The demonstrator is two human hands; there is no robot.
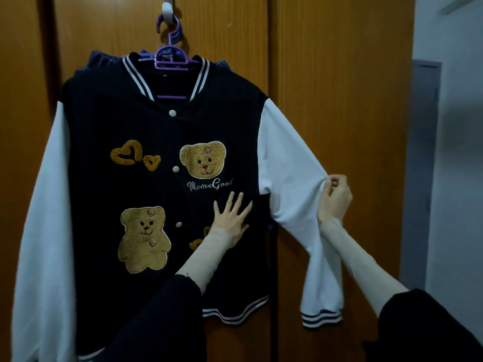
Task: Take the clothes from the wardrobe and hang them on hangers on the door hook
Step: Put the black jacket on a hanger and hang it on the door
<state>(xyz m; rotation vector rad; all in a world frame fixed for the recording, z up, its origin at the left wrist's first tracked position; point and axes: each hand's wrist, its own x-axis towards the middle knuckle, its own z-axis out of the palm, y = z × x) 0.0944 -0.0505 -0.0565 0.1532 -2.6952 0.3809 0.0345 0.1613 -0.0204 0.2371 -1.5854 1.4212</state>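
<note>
A navy baseball jacket (125, 121) with white sleeves and brown teddy-bear patches hangs on a purple hanger (171, 57). The hanger's hook sits on a white door hook (167, 10) at the top of the brown wooden door (339, 87). A second dark blue garment (100, 57) peeks out behind the jacket's collar. My left hand (231, 218) lies flat, fingers spread, on the jacket's front at its lower right. My right hand (334, 197) pinches the fabric of the jacket's right white sleeve (290, 163) and holds it out sideways.
The door panels fill the left and middle of the view. A pale wall (454, 152) and a grey doorway (423, 165) stand to the right. The jacket's left sleeve (44, 218) hangs straight down.
</note>
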